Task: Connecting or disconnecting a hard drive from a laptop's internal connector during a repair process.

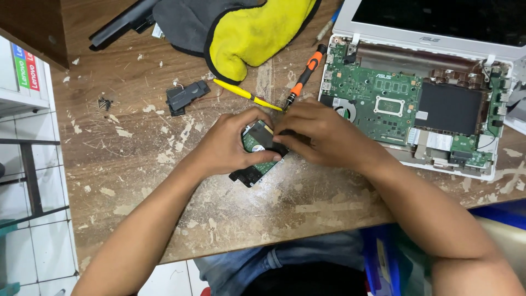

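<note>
A small hard drive (256, 143) with a green circuit board and a black frame lies on the worn wooden table (137, 164). My left hand (230, 145) grips it from the left, thumb across its lower edge. From the right, my right hand (323, 134) closes its fingertips on the drive's upper right end. What the fingertips pinch there is hidden. Just beyond my right hand an orange and black screwdriver (304, 74) rests on the table, its tip close to my knuckles.
An opened white laptop (427, 93) with bare green mainboard sits at the right. A yellow and grey cloth (241, 30), a yellow tool (246, 94), a small black part (186, 96) and a long black bar (123, 22) lie behind. The table's left edge drops to a tiled floor.
</note>
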